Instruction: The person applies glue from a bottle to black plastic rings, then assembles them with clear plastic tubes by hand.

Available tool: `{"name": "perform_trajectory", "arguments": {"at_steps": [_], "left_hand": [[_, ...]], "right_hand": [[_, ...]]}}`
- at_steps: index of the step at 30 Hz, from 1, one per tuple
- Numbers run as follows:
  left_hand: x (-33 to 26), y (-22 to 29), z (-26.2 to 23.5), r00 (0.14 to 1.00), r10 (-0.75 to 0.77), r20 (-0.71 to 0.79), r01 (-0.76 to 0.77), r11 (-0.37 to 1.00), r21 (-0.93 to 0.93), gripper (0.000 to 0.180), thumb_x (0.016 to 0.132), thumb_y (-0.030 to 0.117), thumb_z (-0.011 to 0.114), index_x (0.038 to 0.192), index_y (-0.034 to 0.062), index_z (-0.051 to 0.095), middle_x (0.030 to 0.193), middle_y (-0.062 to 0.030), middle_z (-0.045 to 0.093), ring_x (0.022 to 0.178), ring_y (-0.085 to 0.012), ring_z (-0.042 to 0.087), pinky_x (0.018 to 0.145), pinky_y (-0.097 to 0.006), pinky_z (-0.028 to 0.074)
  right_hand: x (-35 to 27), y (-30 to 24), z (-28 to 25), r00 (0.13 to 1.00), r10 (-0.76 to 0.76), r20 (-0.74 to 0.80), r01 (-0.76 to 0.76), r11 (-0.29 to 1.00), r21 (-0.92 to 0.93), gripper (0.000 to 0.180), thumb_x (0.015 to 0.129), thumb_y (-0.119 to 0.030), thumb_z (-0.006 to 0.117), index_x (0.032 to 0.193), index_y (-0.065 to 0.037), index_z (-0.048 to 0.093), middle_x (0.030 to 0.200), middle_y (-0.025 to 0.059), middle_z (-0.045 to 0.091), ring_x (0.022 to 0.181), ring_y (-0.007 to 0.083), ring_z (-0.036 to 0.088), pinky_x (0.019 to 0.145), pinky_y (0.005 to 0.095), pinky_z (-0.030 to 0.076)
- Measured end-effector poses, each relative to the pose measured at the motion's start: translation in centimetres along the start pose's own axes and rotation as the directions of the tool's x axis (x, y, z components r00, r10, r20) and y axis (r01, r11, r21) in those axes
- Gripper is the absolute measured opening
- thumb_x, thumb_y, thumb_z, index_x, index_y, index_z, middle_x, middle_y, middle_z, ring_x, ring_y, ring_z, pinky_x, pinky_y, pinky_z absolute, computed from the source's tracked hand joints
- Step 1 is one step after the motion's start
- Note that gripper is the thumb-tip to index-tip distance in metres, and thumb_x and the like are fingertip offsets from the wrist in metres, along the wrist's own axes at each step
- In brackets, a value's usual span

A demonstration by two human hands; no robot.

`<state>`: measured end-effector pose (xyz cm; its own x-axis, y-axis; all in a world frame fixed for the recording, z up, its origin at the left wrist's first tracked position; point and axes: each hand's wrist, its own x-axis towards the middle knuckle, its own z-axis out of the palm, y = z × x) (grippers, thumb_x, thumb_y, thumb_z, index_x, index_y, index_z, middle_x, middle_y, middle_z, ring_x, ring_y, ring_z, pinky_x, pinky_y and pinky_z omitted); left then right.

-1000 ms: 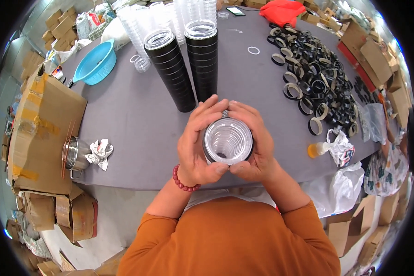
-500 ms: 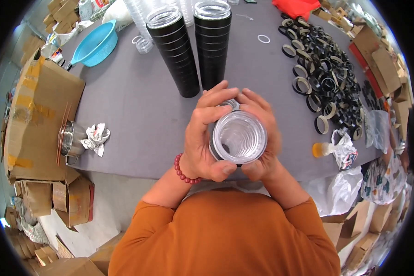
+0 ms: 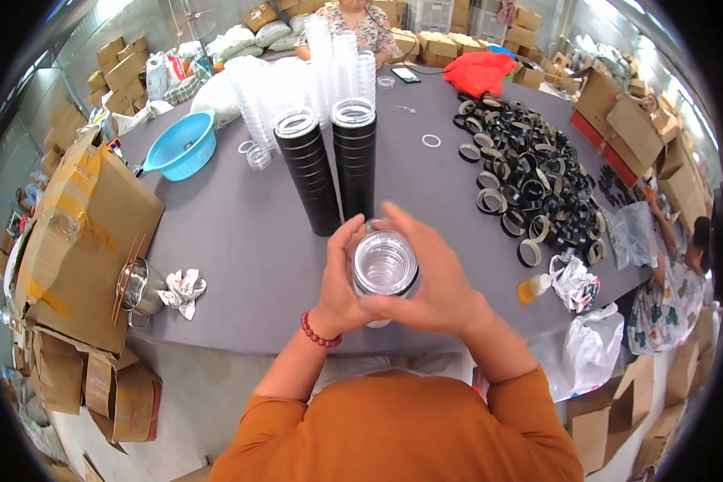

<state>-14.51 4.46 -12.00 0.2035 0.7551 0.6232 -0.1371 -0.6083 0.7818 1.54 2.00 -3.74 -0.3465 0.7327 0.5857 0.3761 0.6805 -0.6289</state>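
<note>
A round stack of clear plastic jar lids (image 3: 384,263), with a dark edge at its near side, stands between my hands, its ribbed inside seen from above. My left hand (image 3: 339,277), with a red bead bracelet at the wrist, curves closed around its left side. On the right side my right hand (image 3: 435,277) grips it, thumb across the near rim and forefinger raised. The base of the stack is hidden. Just beyond my fingers stand two tall black-banded stacks (image 3: 307,181) with clear tops. Clear stacked lids (image 3: 321,72) rise behind them.
A heap of black rings (image 3: 538,177) covers the right of the table. At left are a blue basin (image 3: 183,149), a metal pot (image 3: 139,287), crumpled paper (image 3: 183,292) and a large carton (image 3: 84,233). One person (image 3: 353,28) sits across; another (image 3: 670,297) is at right.
The view has tilted up, showing more of the far side. My right hand has shifted its hold, its thumb now lying across the near rim and its forefinger lifted.
</note>
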Motion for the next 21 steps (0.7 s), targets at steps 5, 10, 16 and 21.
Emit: {"name": "perform_trajectory", "arguments": {"at_steps": [5,10,16,21], "left_hand": [[0.7,0.5,1.1,0.996,-0.069,-0.048,0.06,0.985,-0.159,0.117,0.061,0.029,0.09,0.145,0.0033,0.013,0.123,-0.0151,0.054,0.116,-0.026,0.054,0.108,-0.043,0.033],[0.8,-0.1,0.6,0.999,0.021,0.049,-0.021,1.0,-0.005,0.117,0.062,0.03,0.089,0.145,0.0018,0.011,0.115,-0.0117,0.056,0.11,-0.0251,0.055,0.113,-0.054,0.022],[0.1,0.0,0.6,1.0,0.013,-0.013,-0.012,0.997,0.083,0.119,0.061,0.039,0.088,0.144,0.0004,0.011,0.115,-0.0131,0.056,0.108,-0.0254,0.056,0.111,-0.06,0.025],[-0.1,0.0,0.5,1.0,-0.005,-0.013,0.006,0.992,0.124,0.12,0.061,0.043,0.087,0.144,0.0,0.011,0.114,-0.0156,0.057,0.109,-0.0269,0.057,0.109,-0.06,0.028]], "right_hand": [[1.8,3.1,0.2,0.97,0.237,0.047,-0.234,0.876,0.422,0.079,0.071,-0.024,0.079,0.134,0.006,0.042,0.119,0.0181,0.06,0.11,0.0219,0.058,0.095,0.0355,0.045],[3.6,12.3,1.7,0.914,0.372,-0.162,-0.294,0.882,0.368,0.067,0.075,-0.017,0.078,0.132,0.001,0.047,0.119,0.0148,0.061,0.109,0.0204,0.059,0.093,0.0336,0.048],[1.1,14.8,4.9,0.976,0.207,-0.069,-0.205,0.978,0.035,0.069,0.07,-0.024,0.079,0.128,0.001,0.05,0.123,0.0212,0.058,0.114,0.0335,0.057,0.096,0.0399,0.046],[-0.5,15.3,6.0,0.987,0.151,-0.059,-0.154,0.987,-0.047,0.074,0.068,-0.025,0.08,0.129,0.0,0.048,0.123,0.0208,0.057,0.115,0.0368,0.054,0.099,0.0436,0.042]]}}
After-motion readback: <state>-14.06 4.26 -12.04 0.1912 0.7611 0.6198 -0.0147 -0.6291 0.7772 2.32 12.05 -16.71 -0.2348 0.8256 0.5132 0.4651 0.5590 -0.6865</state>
